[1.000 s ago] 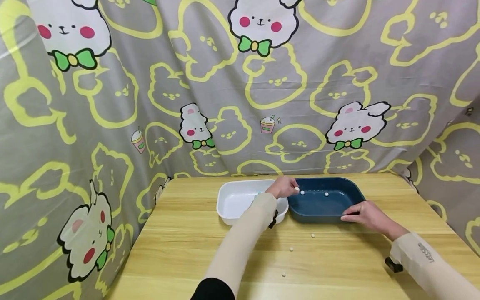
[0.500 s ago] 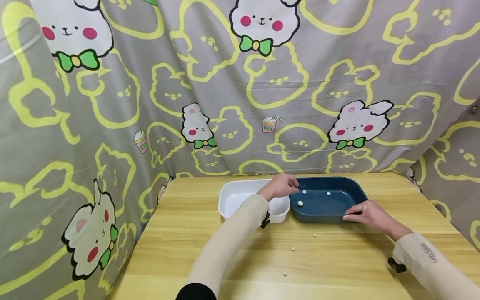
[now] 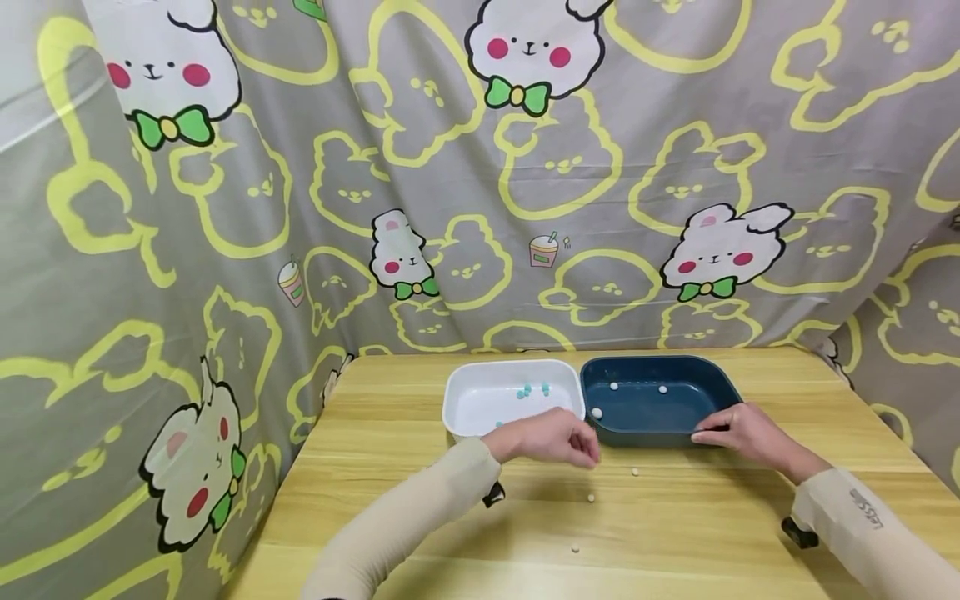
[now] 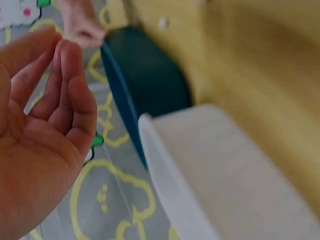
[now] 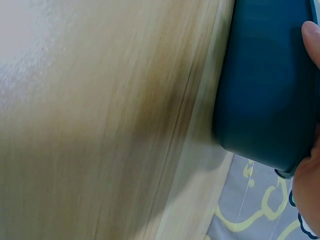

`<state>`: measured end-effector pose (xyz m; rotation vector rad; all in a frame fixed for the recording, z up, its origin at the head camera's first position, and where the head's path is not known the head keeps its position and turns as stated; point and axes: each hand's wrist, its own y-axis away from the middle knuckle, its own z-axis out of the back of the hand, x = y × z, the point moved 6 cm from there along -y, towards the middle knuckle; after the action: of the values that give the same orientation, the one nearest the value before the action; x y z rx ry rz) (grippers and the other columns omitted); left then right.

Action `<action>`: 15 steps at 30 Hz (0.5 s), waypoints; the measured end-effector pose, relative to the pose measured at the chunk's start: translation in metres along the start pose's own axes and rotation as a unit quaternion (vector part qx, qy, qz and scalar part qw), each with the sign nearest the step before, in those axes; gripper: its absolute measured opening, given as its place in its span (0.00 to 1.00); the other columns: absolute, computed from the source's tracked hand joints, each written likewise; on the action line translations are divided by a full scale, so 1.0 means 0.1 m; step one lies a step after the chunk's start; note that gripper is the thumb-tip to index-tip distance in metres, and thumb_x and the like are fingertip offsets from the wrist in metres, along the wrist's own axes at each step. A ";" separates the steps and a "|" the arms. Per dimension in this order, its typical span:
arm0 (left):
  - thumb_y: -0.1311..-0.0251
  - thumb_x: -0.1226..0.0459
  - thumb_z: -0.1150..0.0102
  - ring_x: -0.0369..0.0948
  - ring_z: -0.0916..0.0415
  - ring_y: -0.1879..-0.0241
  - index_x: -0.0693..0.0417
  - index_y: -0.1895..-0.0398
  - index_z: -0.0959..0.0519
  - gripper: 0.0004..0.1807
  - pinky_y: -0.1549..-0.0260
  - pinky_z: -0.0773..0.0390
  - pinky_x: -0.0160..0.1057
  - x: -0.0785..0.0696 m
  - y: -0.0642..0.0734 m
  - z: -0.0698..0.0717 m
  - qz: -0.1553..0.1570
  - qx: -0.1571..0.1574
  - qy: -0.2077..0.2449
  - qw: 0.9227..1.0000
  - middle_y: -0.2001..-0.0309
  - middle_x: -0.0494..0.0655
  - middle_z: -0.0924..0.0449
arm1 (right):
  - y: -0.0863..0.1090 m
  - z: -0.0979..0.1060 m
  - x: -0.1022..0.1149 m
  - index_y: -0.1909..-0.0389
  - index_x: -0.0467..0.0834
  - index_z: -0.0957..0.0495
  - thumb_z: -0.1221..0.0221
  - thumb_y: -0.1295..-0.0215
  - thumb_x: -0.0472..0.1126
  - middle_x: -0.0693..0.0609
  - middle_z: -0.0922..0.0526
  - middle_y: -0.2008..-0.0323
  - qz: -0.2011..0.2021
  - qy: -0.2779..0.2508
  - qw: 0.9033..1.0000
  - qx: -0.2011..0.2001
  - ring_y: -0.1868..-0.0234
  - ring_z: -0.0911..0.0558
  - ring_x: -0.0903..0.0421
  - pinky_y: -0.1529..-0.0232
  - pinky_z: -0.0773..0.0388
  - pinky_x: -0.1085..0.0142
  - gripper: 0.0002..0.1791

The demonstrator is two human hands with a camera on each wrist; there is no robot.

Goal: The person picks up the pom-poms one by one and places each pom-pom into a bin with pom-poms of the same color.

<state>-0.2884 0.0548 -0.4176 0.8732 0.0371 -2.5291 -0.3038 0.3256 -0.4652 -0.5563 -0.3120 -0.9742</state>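
Observation:
My left hand (image 3: 551,437) is over the table in front of the white tray (image 3: 454,392), holding nothing. In the left wrist view its fingers (image 4: 55,107) bend loosely with a bare palm. My right hand (image 3: 750,435) pinches the near right corner of the dark blue tray (image 3: 645,437), thumb (image 5: 312,40) against its outer wall. Three small white balls lie in the blue tray, one ball (image 3: 597,413) near its left wall. On the table in front are three more, including a ball (image 3: 635,472) close to the blue tray and a ball (image 3: 591,498) below my left fingers.
Several small teal pieces (image 3: 527,389) lie inside the white tray, which stands side by side with the blue one. A patterned curtain (image 3: 480,283) hangs behind the wooden table (image 3: 390,450) and down its left side. One more white ball (image 3: 575,548) lies nearer the front.
My left hand let go of a white ball, which dropped into the blue tray. It then moved back toward me, away from the trays. The right hand stays on the rim.

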 end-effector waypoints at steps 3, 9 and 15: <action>0.40 0.67 0.38 0.23 0.27 0.70 0.58 0.63 0.17 0.05 0.65 0.28 0.21 -0.01 0.10 -0.22 -0.015 0.042 -0.013 0.999 0.69 0.35 0.19 | 0.00 -0.01 0.00 0.73 0.53 0.14 0.31 0.47 0.38 0.62 0.16 0.73 0.001 0.000 1.000 0.000 0.71 0.21 0.69 0.73 0.24 0.72 0.04; 0.44 0.66 0.34 0.21 0.30 0.70 0.57 0.59 0.19 0.10 0.66 0.30 0.18 0.03 0.26 -0.53 -0.028 0.086 -0.065 0.994 0.69 0.35 0.21 | 0.00 -0.01 -0.02 0.72 0.49 0.13 0.32 0.45 0.43 0.62 0.16 0.73 -0.012 0.002 1.000 0.005 0.70 0.21 0.69 0.72 0.24 0.71 0.02; 0.48 0.60 0.29 0.22 0.30 0.72 0.51 0.59 0.19 0.14 0.68 0.32 0.18 0.14 0.31 -0.74 -0.012 0.085 -0.087 0.993 0.71 0.33 0.24 | 0.00 -0.02 -0.04 0.73 0.47 0.13 0.33 0.44 0.47 0.62 0.16 0.73 -0.017 0.006 1.000 0.009 0.70 0.21 0.69 0.71 0.23 0.70 0.07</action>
<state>-0.2419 0.0345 -0.4809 0.7132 -0.2264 -2.6515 -0.3060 0.3271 -0.4685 -0.5309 -0.3202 -1.0057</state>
